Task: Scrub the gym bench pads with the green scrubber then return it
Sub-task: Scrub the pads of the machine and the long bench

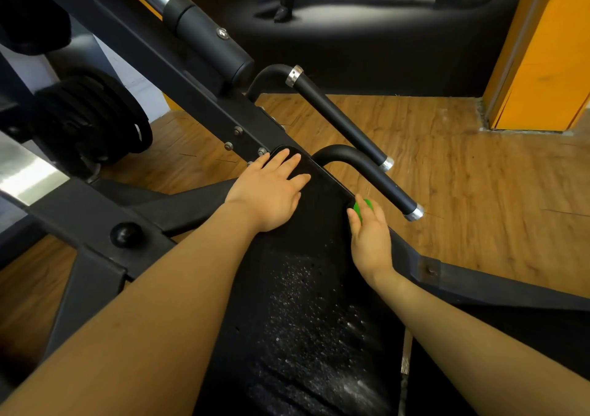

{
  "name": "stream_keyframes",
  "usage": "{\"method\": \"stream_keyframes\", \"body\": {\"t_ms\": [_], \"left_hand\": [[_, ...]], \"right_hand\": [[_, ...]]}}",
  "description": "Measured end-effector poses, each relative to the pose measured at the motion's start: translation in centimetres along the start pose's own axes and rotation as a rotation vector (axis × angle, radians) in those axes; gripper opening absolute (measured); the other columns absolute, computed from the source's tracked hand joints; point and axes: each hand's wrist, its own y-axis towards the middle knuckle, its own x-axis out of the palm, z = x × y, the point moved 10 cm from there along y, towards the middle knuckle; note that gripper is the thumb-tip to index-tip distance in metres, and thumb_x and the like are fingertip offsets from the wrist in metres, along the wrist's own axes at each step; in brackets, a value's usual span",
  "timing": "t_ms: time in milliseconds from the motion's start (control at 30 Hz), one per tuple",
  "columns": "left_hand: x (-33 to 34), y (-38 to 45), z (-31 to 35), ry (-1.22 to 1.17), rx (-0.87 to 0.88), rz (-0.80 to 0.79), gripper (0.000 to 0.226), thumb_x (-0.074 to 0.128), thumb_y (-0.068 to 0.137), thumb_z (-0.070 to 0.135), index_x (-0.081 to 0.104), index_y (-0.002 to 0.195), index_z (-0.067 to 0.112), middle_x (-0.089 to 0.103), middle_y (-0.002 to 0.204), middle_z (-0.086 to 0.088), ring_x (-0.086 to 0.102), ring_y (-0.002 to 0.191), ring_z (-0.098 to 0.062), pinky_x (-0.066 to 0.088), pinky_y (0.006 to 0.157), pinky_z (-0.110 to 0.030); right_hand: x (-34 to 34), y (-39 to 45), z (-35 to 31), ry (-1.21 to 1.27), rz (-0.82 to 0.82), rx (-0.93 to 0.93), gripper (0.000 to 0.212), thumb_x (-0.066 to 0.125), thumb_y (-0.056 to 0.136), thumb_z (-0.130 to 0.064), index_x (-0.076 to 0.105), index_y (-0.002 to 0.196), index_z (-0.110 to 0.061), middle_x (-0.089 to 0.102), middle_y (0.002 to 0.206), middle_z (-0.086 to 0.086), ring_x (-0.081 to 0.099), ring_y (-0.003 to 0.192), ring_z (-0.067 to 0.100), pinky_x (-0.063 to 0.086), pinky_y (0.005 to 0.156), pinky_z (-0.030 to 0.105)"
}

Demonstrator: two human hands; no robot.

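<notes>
Right hand is curled around the green scrubber, pressing it on the right edge of the black bench pad; left hand lies flat and open, bracing. Scrubbing appears under way. Near pad surface shows white flecks on textured vinyl. Next stroke likely needs firm pressure toward the far rounded corner, beside tubular steel handles.

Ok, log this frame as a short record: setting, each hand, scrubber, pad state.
setting: gym machine on a wood floor
left hand: flat, palm down on the far end of the bench pad
right hand: grip closed on the green scrubber at the pad's right edge
pad state: white specks or suds across the middle
nearby: two black handles, weight plates
</notes>
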Motion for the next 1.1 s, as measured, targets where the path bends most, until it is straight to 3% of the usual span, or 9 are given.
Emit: {"method": "stream_keyframes", "body": {"t_ms": [167,400,633,867,1100], "left_hand": [[0.0,0.1,-0.1,-0.008,-0.002,-0.002,0.05,0.024,0.105,0.039,0.019,0.154,0.032,0.002,0.164,-0.003,-0.005,0.15,-0.023,-0.001,0.12,-0.041],[-0.2,0.0,0.0,-0.002,-0.002,0.004,0.049,0.025,0.105,0.038,0.02,0.153,0.031,0.003,0.164,-0.003,-0.004,0.15,-0.023,0.001,0.12,-0.041],[-0.2,0.0,-0.1,-0.008,-0.002,-0.007,0.05,0.025,0.105,0.038,0.019,0.154,0.031,0.002,0.164,-0.003,-0.005,0.15,-0.023,0.001,0.12,-0.042],[-0.1,0.0,-0.1,-0.006,-0.004,-0.004,0.049,0.025,0.105,0.039,0.02,0.154,0.032,0.003,0.164,-0.003,-0.004,0.15,-0.023,0.001,0.121,-0.042],[0.0,0.2,-0.2,-0.015,0.0,-0.002,0.049,0.026,0.105,0.039,0.021,0.153,0.032,0.004,0.164,-0.003,-0.004,0.15,-0.023,0.001,0.121,-0.042]], "right_hand": [[-0.2,0.2,-0.6,0.072,0.047,0.027,0.044,0.04,0.105,-0.025,0.04,0.147,-0.012,0.036,0.154,0.006,0.03,0.143,0.019,0.016,0.114,0.025],[2.0,-0.1,-5.6,0.084,0.027,-0.077,0.044,0.041,0.105,-0.027,0.04,0.147,-0.015,0.034,0.155,0.005,0.022,0.147,0.02,0.017,0.122,0.04],[1.1,-1.2,-2.6,0.058,-0.012,-0.044,0.045,0.041,0.105,-0.025,0.038,0.148,-0.015,0.032,0.156,0.002,0.024,0.145,0.015,0.016,0.12,0.03],[-0.9,-2.9,2.4,0.044,0.043,0.057,0.044,0.043,0.104,-0.022,0.041,0.146,-0.012,0.036,0.154,0.004,0.029,0.144,0.017,0.02,0.121,0.036],[-0.5,-2.4,0.8,0.1,0.084,0.078,0.043,0.042,0.104,-0.023,0.042,0.145,-0.009,0.035,0.154,0.006,0.029,0.144,0.019,0.021,0.121,0.035]]}}
